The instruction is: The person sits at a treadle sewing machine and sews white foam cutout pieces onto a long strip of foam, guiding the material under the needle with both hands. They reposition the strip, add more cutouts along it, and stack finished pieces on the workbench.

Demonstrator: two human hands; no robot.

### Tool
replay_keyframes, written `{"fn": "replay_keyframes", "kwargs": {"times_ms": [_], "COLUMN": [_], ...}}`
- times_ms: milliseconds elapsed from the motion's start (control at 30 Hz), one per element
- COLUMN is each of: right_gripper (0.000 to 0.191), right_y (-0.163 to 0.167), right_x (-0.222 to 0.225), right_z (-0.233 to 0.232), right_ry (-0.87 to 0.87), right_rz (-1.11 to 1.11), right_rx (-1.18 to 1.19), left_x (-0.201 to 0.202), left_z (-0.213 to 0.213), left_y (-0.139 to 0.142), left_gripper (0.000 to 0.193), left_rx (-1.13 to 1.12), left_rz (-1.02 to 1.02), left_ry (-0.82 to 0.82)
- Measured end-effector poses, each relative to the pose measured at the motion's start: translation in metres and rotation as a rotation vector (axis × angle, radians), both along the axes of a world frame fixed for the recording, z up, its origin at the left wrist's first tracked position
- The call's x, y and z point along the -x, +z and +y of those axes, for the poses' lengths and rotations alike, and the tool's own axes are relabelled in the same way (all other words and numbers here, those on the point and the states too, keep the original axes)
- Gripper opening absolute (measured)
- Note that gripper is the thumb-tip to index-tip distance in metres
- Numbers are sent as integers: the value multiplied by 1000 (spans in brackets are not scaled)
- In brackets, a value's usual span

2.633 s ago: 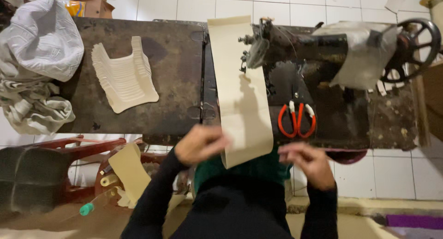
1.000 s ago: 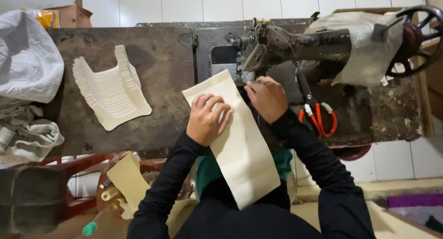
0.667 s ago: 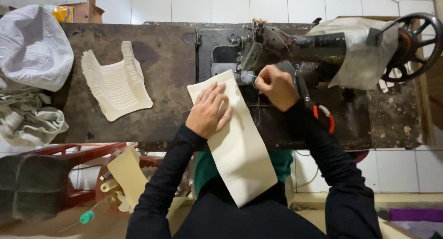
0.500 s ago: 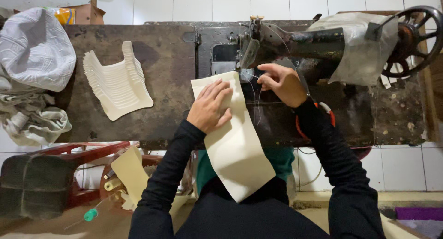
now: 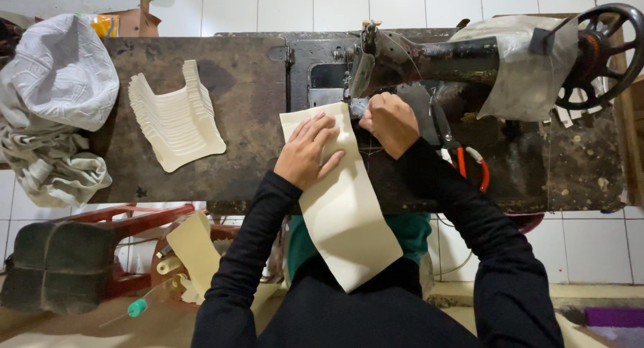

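Observation:
A long cream strip of material [image 5: 345,207] lies across the dark worn table [image 5: 248,160] and hangs down over my lap. My left hand [image 5: 307,150] rests flat on the strip's upper part, fingers spread. My right hand [image 5: 389,123] is closed at the strip's top right corner, right under the needle area of the old black sewing machine [image 5: 429,56]. What its fingers pinch is hidden.
A stack of cream cut pieces [image 5: 176,116] lies on the table's left. Orange-handled scissors [image 5: 473,167] sit right of my right arm. White and grey cloth [image 5: 57,106] is piled at far left. A red stool [image 5: 127,247] and more cream pieces [image 5: 198,251] stand below.
The strip was drawn down from lying long across the table to sit under the machine. Both hands moved up onto it; my right hand shifted back left to the needle area.

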State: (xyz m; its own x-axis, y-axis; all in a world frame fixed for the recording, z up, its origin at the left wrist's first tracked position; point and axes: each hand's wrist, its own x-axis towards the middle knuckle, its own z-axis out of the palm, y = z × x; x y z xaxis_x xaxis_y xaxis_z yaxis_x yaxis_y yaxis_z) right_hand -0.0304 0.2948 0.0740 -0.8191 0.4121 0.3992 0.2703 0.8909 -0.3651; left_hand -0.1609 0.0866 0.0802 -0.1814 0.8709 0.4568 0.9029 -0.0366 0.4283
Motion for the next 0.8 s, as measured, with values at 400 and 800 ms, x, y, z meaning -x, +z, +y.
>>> {"fn": "replay_keyframes", "kwargs": {"times_ms": [400,800], "right_gripper": [25,20], "right_y": [10,0], "right_x": [-49,-14], "right_z": [52,39], "right_ry": [200,554], "right_rz": [-96,195], "right_rx": [1097,1295], "left_x": [1,7], "left_z": [1,-1], "left_y": [-3,-11], "left_gripper": [39,54], "left_rx": [-5,16], "left_rz": [-14,66], "left_ry": [-9,-89]}}
